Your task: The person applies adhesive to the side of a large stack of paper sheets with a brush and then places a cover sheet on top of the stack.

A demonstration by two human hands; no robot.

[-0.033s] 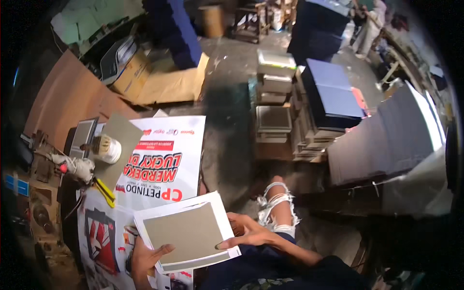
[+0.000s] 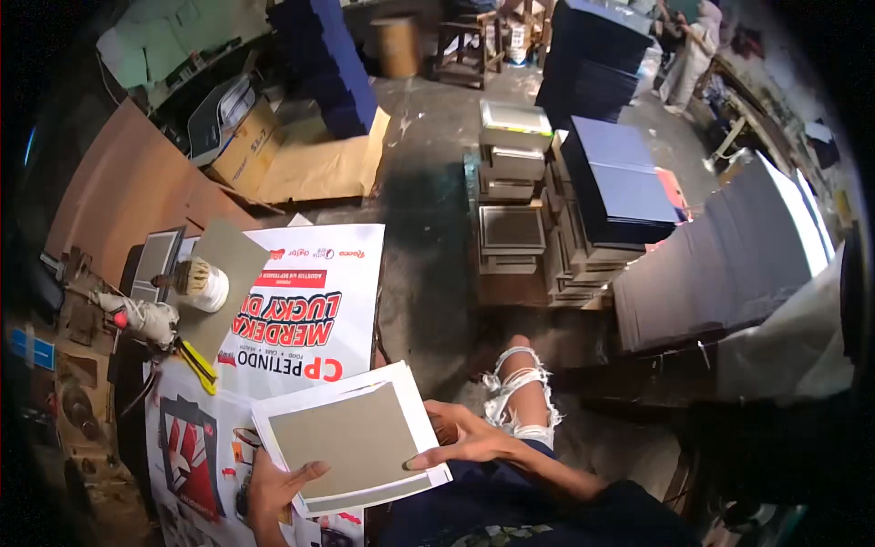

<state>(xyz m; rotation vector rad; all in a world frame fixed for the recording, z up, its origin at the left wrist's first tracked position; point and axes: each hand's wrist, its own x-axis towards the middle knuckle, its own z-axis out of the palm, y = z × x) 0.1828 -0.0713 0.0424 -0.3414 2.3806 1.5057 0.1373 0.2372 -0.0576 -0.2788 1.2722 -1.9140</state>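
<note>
Head view: left hand (image 2: 270, 485) and right hand (image 2: 472, 436) grip a white-edged board (image 2: 348, 439) (grey-brown middle).

Ahead of you ran a grey concrete-looking floor (image 2: 419, 137), scuffed with pale marks and darker down the middle. A brown drum (image 2: 396, 46) stood at the far end, left of a wooden stool (image 2: 467, 55). A mottled wall (image 2: 788, 68) rose at your far right, a large brown board (image 2: 128, 173) at your left. Deep shadow filled the lower right.

Grey-brown board (image 2: 351, 438), white border (image 2: 412, 401); yellow cutter (image 2: 198, 366)
</note>
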